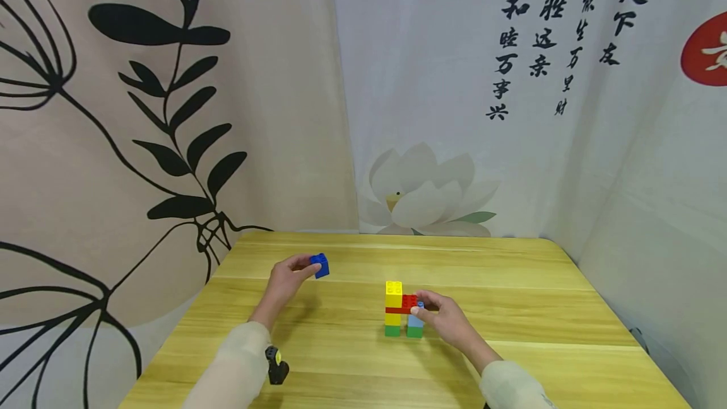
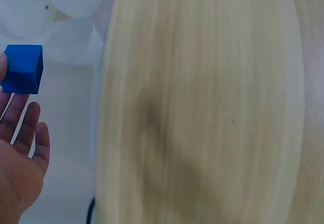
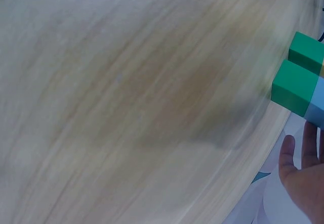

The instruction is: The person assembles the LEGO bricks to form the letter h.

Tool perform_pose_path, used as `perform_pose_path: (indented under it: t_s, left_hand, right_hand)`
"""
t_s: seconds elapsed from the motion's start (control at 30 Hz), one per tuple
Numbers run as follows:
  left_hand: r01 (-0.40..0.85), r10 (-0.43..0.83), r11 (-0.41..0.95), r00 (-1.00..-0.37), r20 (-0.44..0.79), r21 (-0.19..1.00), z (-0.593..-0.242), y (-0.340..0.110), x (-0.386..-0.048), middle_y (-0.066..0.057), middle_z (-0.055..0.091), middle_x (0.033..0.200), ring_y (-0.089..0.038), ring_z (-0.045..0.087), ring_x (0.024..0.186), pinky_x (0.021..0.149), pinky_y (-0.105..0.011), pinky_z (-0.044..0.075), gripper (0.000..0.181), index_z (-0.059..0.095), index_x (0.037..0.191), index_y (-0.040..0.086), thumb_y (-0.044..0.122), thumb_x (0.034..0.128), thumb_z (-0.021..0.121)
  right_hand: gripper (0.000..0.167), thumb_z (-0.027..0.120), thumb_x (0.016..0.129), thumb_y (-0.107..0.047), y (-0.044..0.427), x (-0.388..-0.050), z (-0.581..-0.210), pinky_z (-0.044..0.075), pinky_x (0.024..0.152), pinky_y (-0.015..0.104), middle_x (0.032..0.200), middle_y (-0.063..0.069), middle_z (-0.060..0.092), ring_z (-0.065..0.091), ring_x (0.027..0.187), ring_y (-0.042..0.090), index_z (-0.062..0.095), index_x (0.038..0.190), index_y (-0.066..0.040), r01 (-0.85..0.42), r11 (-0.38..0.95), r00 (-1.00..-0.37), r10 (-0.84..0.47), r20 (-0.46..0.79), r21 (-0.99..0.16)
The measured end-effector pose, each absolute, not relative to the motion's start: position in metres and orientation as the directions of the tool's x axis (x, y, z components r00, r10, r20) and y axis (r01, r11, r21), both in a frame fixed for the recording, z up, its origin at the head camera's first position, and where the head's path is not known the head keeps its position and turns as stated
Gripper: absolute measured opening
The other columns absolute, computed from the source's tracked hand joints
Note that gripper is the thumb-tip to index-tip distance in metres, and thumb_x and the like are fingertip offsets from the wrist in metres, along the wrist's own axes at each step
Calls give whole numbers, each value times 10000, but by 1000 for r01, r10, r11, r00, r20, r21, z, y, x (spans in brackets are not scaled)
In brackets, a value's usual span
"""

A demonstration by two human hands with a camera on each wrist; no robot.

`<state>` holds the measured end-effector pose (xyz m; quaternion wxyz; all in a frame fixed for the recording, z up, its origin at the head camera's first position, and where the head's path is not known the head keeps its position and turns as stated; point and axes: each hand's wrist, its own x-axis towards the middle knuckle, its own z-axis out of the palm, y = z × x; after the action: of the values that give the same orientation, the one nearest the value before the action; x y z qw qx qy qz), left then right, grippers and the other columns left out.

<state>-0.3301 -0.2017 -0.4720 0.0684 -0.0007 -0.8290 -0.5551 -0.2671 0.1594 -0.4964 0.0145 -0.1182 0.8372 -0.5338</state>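
In the head view, my left hand (image 1: 286,279) pinches a blue toy building block (image 1: 320,266) between thumb and fingers, up off the table. The left wrist view shows the same block's smooth sides at the left edge. To the right, my right hand (image 1: 450,319) grips an upright block structure (image 1: 393,295) at its right side. Two green blocks (image 3: 294,88) form its feet, with yellow on the left leg and light blue (image 1: 414,320) on the right. A red piece (image 1: 406,302) bridges them, and yellow tops the left. Whether its feet touch the table cannot be told.
A wooden table (image 1: 329,358) with rounded far corners lies under both hands. Behind it hangs a curtain (image 1: 289,112) printed with plants, a lotus and writing. A black device (image 1: 276,366) is strapped at the left wrist.
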Motion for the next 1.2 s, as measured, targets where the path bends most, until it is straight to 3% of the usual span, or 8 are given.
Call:
perform_pose_path:
  t_s: [0.43, 0.7, 0.9, 1.2]
  left_hand:
    - [209, 51, 375, -977, 205, 903, -447, -170, -346, -25, 686, 1067, -225, 600, 1041, 864, -403, 504, 480, 695, 1227, 119, 419, 859, 769]
    - [234, 135, 324, -970, 200, 917, -432, -158, -360, -2, 694, 1056, -195, 617, 985, 848, -394, 515, 398, 710, 1197, 137, 351, 869, 776]
    - [239, 186, 312, -964, 188, 919, -425, -144, -354, -13, 685, 1075, -209, 608, 961, 871, -432, 516, 422, 691, 1227, 131, 359, 880, 765]
    - [279, 252, 319, -946, 202, 906, -418, -125, -350, -17, 688, 1088, -214, 613, 942, 849, -372, 525, 413, 688, 1224, 142, 380, 893, 747]
  right_hand:
    - [494, 691, 945, -290, 151, -278, -498, 521, 886, 431, 1178, 67, 661, 592, 1066, 243, 587, 1338, -10, -184, 404, -974, -195, 112, -896]
    - [480, 684, 949, -306, 140, -291, -500, 527, 877, 402, 1174, 56, 664, 596, 1069, 243, 596, 1332, -32, -174, 421, -979, -168, 112, -890]
    - [460, 691, 945, -280, 141, -290, -500, 532, 862, 397, 1169, 64, 664, 596, 1059, 245, 601, 1323, -33, -178, 407, -978, -173, 115, -896]
    - [440, 691, 945, -275, 142, -291, -499, 529, 869, 406, 1170, 56, 665, 596, 1061, 241, 612, 1312, -46, -167, 411, -980, -165, 107, -896]
